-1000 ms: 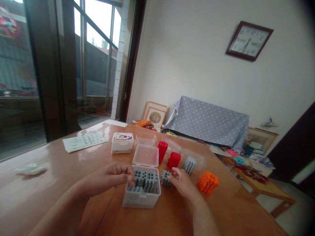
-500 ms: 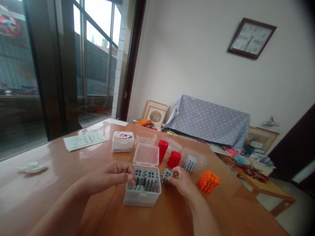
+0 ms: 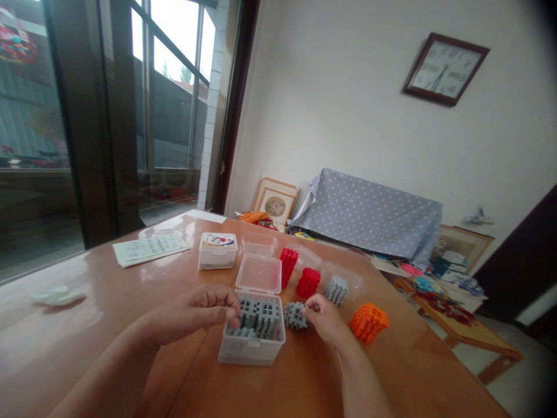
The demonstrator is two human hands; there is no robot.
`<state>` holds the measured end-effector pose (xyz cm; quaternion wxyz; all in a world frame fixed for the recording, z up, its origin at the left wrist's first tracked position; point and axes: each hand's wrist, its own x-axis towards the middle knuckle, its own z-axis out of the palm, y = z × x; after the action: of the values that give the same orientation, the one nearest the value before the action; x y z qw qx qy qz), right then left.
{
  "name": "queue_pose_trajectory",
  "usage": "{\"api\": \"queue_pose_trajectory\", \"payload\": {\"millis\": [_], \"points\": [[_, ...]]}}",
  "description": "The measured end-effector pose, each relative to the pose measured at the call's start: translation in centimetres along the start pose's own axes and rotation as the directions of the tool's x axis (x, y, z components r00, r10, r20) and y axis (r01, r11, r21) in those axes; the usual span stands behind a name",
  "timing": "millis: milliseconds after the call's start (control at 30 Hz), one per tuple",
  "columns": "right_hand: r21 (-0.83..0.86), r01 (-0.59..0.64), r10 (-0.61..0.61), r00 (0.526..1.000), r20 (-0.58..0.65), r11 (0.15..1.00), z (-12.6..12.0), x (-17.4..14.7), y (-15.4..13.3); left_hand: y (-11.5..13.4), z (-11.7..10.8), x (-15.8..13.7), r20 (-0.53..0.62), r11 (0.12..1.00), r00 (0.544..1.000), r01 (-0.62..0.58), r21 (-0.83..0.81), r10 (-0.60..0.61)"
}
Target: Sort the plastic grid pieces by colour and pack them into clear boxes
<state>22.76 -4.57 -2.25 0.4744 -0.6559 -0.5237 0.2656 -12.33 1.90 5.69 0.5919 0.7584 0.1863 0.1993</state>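
Observation:
A clear plastic box (image 3: pixel 248 352) stands in front of me, its lid (image 3: pixel 260 274) folded back and grey interlocking building pieces (image 3: pixel 265 313) packed upright inside. At its left rim is my left hand (image 3: pixel 209 307), closed with curled fingers; what lies between the fingertips is hidden. To the right of the box, my right hand (image 3: pixel 324 319) pinches a grey building piece (image 3: pixel 296 316) with square holes and toothed edges, low by the tabletop. Behind that hand stand a light grey stack (image 3: pixel 336 290) and a red stack (image 3: pixel 308 283). An orange stack (image 3: pixel 369 322) is to its right.
A taller red stack (image 3: pixel 288 268) stands beside the lid. A closed box with a printed label (image 3: pixel 217 252) sits farther left, near paper sheets (image 3: pixel 150 248) and a crumpled plastic bag (image 3: pixel 58 295). Clear plastic containers (image 3: pixel 348 277) lie along the back of the wooden table (image 3: pixel 195 386).
The grey piece in my right hand has turned to show its broad face, and my right fingers have shifted slightly right. My left hand and the box have stayed in place.

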Motion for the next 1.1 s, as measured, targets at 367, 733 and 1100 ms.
{"api": "queue_pose_trajectory", "payload": {"millis": [367, 733, 1100], "points": [[0.31, -0.079, 0.053, 0.994, 0.092, 0.947, -1.5, -2.0, -4.4, -0.4, -0.1, 0.0, -0.003, 1.0, 1.0, -0.021, -0.02, 0.021], [0.15, 0.207, -0.229, 0.963, 0.144, 0.967, 4.1, -5.4, -10.1, -0.7, -0.1, -0.2, -0.013, 0.997, 0.999, -0.033, -0.065, 0.032], [-0.297, 0.422, -0.352, 0.899, 0.261, 0.856, 6.6, -6.2, -10.7, -1.1, -0.1, -0.2, -0.005, 0.996, 0.998, -0.068, -0.065, 0.068]]}}
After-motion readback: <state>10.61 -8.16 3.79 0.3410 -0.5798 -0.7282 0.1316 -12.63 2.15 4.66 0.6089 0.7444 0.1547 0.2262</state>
